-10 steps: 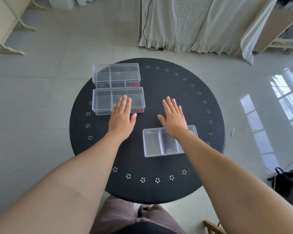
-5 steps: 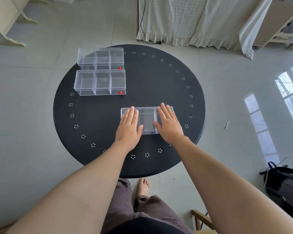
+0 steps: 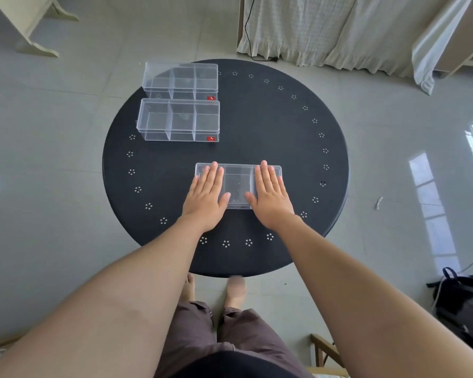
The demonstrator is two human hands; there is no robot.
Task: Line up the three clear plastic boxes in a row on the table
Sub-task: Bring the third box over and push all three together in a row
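Three clear plastic boxes with dividers sit on a round black table [image 3: 271, 132]. The far box [image 3: 180, 80] is at the back left edge, and the middle box [image 3: 178, 120] lies just in front of it, parallel, with a small gap between them. The near box [image 3: 238, 186] sits apart, closer to me and further right. My left hand [image 3: 206, 197] lies flat on its left end and my right hand [image 3: 269, 196] lies flat on its right end, fingers stretched out. Only the box's centre compartment shows between them.
The table's rim carries a ring of small white flower marks. Beyond it hangs a pale cloth [image 3: 325, 28] with a black cable. A black backpack [image 3: 464, 304] is on the floor at right, a wooden chair corner [image 3: 325, 350] is near my legs, and white furniture legs [image 3: 33, 31] are at the far left.
My left hand left the middle box and came onto the near box. Both hands have spread to that box's two ends. The view has shifted, so the table sits differently in frame.
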